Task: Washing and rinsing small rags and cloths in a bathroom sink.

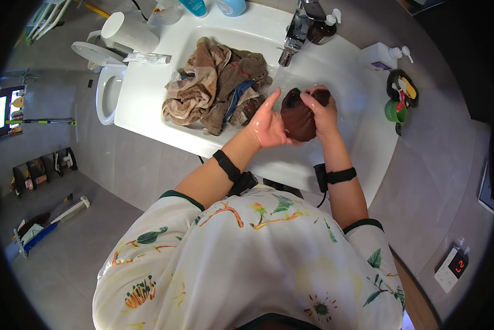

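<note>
A wet, dark reddish-brown cloth [298, 119] is bunched up over the white sink [354, 95]. My right hand [323, 111] grips its upper right part, thumb pressed on top. Against the cloth's left side lies my left hand [269, 123], palm turned up and thumb spread away; its fingertips are partly hidden by the cloth. Just above, a chrome faucet [296, 35] lets water run into the basin. To the left of my hands, a heap of wet brown and beige towels [205, 82] fills that side of the basin, with a blue strip of fabric [238, 97] among them.
A dark pump bottle [323, 31] stands beside the faucet, and a white pump bottle [379, 57] at the right. A green cup [395, 112] sits near the right rim. On the left are a white cylindrical container [135, 33], a tube [148, 58] and a toilet [108, 93].
</note>
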Demonstrator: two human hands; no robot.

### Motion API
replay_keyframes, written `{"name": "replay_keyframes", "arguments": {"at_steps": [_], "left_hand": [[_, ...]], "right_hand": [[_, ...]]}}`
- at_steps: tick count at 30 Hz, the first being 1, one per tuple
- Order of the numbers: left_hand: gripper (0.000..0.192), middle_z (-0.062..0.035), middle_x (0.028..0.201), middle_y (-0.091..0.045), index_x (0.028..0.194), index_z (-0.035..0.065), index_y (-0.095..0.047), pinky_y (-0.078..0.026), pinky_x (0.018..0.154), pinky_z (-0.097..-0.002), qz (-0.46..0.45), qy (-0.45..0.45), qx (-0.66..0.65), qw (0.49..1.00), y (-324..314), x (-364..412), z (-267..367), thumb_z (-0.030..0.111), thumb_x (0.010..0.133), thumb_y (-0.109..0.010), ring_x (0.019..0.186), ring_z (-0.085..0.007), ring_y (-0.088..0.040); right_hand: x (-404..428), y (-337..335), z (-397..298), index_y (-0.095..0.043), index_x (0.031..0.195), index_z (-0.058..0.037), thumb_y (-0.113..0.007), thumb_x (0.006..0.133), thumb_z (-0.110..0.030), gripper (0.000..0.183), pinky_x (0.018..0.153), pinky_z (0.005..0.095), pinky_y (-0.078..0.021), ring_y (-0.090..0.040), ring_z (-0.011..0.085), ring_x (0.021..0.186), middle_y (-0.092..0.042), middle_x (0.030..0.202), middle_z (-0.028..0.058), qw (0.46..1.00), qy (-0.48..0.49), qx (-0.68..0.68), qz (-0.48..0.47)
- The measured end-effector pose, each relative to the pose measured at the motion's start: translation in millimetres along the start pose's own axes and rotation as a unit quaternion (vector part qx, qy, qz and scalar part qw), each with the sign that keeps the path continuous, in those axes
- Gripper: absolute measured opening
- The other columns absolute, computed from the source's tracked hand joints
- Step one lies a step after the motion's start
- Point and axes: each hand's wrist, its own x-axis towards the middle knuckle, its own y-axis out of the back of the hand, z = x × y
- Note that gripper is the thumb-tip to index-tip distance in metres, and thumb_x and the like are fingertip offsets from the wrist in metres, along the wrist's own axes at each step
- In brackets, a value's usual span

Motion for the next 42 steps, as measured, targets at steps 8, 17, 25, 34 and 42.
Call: {"name": "replay_keyframes", "arguments": {"at_steps": [8, 17, 25, 34, 42], "left_hand": [[0.037, -0.0074, 0.095, -0.062, 0.095, 0.0096, -0.059, -0.049, 0.083, -0.0367, -0.008, -0.100, -0.109, 0.989, -4.3, 21.7, -2.2, 0.046, 0.088, -0.055, 0.090, -0.0213, -0.060], [0.010, -0.0064, 0.079, -0.058, 0.085, 0.0037, -0.054, -0.047, 0.062, -0.0330, 0.261, -0.334, 0.052, 0.904, -3.2, 23.5, -20.6, 0.013, 0.083, -0.054, 0.071, -0.0169, -0.058], [0.021, -0.0066, 0.081, -0.058, 0.086, 0.0011, -0.057, -0.050, 0.060, -0.0324, 0.336, -0.270, 0.231, 0.872, 22.4, 31.0, -28.7, 0.021, 0.086, -0.051, 0.071, -0.0185, -0.059], [0.066, -0.0211, 0.123, -0.049, 0.123, 0.0034, -0.049, -0.040, 0.092, -0.0402, 0.285, -0.370, 0.666, 0.581, -10.7, -24.2, 13.4, 0.044, 0.076, -0.070, 0.105, -0.0305, -0.050], [0.040, -0.0237, 0.116, -0.054, 0.105, 0.0030, -0.059, -0.037, 0.097, -0.0462, 0.584, -0.228, 0.756, 0.185, 60.2, -97.3, 105.1, 0.029, 0.075, -0.066, 0.114, -0.0408, -0.047]], "right_hand": [[-40.4, -43.5, -6.7, -0.057, 0.074, -0.0084, -0.074, 0.071, -0.020, 0.020, 0.067, 0.0387, -0.0445, -0.053, 0.0301, 0.074, -0.057, 0.078, 0.0076, 0.830, 0.420, -0.367, 0.023], [-24.9, -49.9, 20.0, -0.060, 0.079, 0.0049, -0.058, 0.090, -0.029, 0.036, 0.062, 0.0333, -0.0447, -0.054, 0.0137, 0.065, -0.061, 0.067, 0.0121, 0.978, 0.108, -0.154, 0.087], [-18.8, -31.6, 44.8, -0.062, 0.078, 0.0041, -0.058, 0.088, -0.038, 0.043, 0.067, 0.0346, -0.0447, -0.053, 0.0179, 0.068, -0.060, 0.071, 0.0101, 0.982, -0.116, -0.121, 0.089], [-47.0, 146.7, -43.7, -0.055, 0.119, 0.0034, -0.060, 0.085, -0.053, 0.066, 0.087, 0.0307, -0.0454, -0.058, 0.0182, 0.098, -0.061, 0.108, 0.0080, 0.974, -0.137, -0.091, 0.157], [-101.0, 287.4, -3.3, -0.037, 0.137, 0.0005, -0.051, 0.083, -0.064, 0.085, 0.101, 0.0424, -0.0364, -0.046, 0.0389, 0.120, -0.044, 0.134, 0.0245, 0.680, -0.201, -0.625, 0.328]]}}
